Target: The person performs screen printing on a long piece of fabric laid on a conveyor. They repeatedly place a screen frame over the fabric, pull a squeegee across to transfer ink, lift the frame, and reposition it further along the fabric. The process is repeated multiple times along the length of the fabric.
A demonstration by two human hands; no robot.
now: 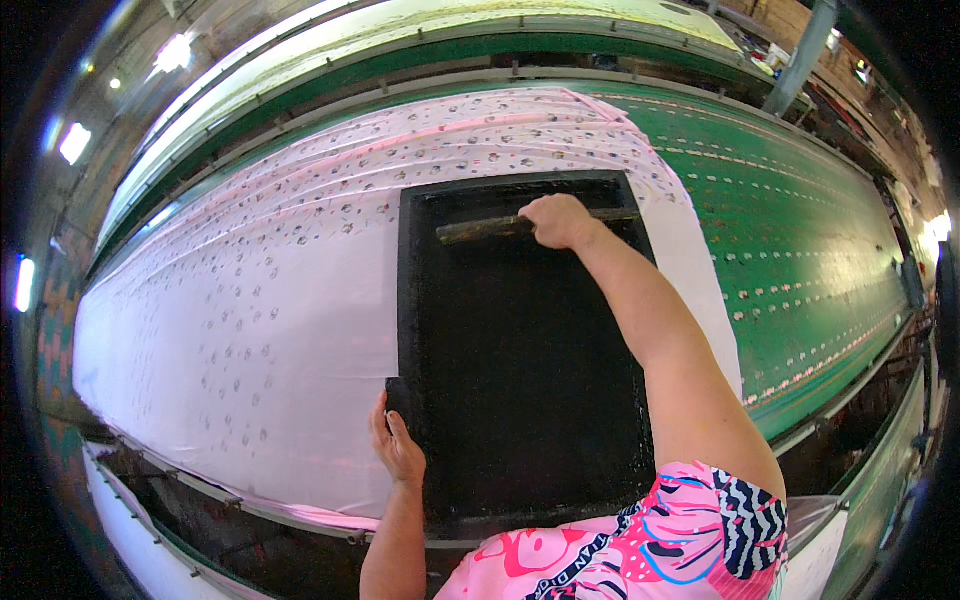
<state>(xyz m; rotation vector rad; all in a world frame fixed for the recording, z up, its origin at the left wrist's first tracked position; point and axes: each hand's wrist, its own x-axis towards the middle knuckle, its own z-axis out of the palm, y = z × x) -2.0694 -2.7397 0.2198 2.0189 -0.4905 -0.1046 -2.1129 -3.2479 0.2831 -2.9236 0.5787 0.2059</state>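
Observation:
A black screen-printing frame lies flat over pale pink fabric. Its mesh is dark all over. Across the far end of the mesh sits a long squeegee with a worn, stained edge. My right hand is closed around the middle of the squeegee, the arm stretched far over the frame. At the frame's near left side, my left hand grips a small black block that juts from the side rail. The thumb lies against it; the palm side is partly hidden.
Pink fabric with small dark printed motifs spreads left and behind, wrinkled at the far side. To the right runs a long green printing table with rows of pale marks. Behind stands another long table, and a grey post rises at far right.

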